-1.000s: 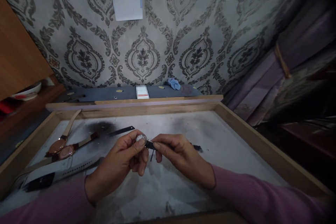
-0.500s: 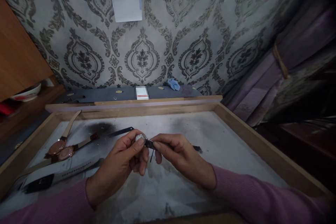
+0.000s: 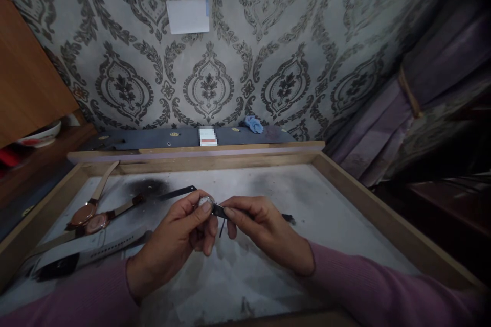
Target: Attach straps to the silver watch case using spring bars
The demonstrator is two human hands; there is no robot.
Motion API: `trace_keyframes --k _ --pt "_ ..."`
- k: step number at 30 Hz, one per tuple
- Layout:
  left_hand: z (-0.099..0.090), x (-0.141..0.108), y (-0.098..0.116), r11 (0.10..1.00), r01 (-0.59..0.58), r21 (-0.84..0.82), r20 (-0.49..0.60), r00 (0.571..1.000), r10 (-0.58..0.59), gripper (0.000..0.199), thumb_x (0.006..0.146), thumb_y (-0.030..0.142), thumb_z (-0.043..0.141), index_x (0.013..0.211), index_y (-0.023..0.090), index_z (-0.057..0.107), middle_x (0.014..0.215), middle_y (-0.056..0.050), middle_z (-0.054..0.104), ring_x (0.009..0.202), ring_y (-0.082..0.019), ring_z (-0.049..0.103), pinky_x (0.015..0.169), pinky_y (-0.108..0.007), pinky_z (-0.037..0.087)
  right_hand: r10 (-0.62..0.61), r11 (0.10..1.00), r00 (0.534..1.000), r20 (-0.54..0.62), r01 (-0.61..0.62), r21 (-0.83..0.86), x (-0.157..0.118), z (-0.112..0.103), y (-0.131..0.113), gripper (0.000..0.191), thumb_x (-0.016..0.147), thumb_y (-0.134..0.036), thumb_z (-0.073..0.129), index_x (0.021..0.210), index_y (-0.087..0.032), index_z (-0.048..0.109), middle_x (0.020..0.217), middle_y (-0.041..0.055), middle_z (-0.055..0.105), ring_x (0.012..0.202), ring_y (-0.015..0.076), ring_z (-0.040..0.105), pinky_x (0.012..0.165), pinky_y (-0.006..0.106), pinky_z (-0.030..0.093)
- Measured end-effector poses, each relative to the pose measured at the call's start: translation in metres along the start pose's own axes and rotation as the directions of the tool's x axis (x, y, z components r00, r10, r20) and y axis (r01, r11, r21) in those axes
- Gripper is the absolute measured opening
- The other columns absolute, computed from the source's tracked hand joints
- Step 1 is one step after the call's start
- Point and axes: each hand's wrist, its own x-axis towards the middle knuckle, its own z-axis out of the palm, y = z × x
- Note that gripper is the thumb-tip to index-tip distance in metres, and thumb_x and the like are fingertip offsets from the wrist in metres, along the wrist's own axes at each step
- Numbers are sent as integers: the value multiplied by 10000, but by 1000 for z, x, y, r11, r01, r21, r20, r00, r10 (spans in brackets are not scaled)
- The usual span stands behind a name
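Observation:
A small round wristwatch (image 3: 206, 201) with a silvery case is pinched between the thumb and fingers of my left hand (image 3: 180, 232). From its right side runs a dark watch strap (image 3: 219, 211), which the thumb and forefinger of my right hand (image 3: 264, 230) grip close to the case. A thin dark piece (image 3: 222, 227) hangs down between the two hands; I cannot tell whether it belongs to the strap. Both hands are held above the white tray floor (image 3: 291, 255). My fingers hide part of the watch face and the strap's far end.
To the left lie two rose-gold watches (image 3: 83, 213) with straps and a grey-strapped watch (image 3: 61, 265). Behind my left hand is a flat dark strip (image 3: 178, 193). A wooden rim (image 3: 383, 225) borders the tray. A blue cloth (image 3: 253, 124) lies by the wall.
The view has shifted very slightly. Both hands keep the same hold on the watch and its strap.

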Motion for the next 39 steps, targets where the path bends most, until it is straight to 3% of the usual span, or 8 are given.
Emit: trace_keyframes --k 10,20,29,39 --pt "-2 0 -2 999 5 -51 28 1000 -3 172 892 291 595 803 173 508 601 49 570 424 -34 487 429 -158 285 -61 996 998 -16 59 -65 -1 0 0 294 941 -334 497 940 -120 698 608 -1 578 577 110 518 593 248 415" --pt "1 0 3 991 44 -128 24 999 -41 253 777 309 727 763 149 532 561 53 575 394 -22 473 413 -132 293 -115 984 993 -12 113 -137 0 -1 0 277 947 -295 483 929 -120 697 599 -6 574 564 106 528 582 235 420" --pt "-1 -1 2 997 19 -80 37 999 -16 181 840 267 657 763 143 549 559 54 548 384 -20 445 400 -136 279 -142 971 990 -10 137 -198 -2 -1 3 292 952 -296 470 909 -115 696 594 -6 567 538 102 511 552 235 403" --pt "-1 -1 4 997 16 -79 47 999 -13 170 843 272 653 784 142 561 560 53 540 386 -18 423 406 -142 265 -103 991 995 15 104 -80 1 -1 1 312 949 -348 481 900 -123 690 597 0 582 590 112 532 608 244 424"
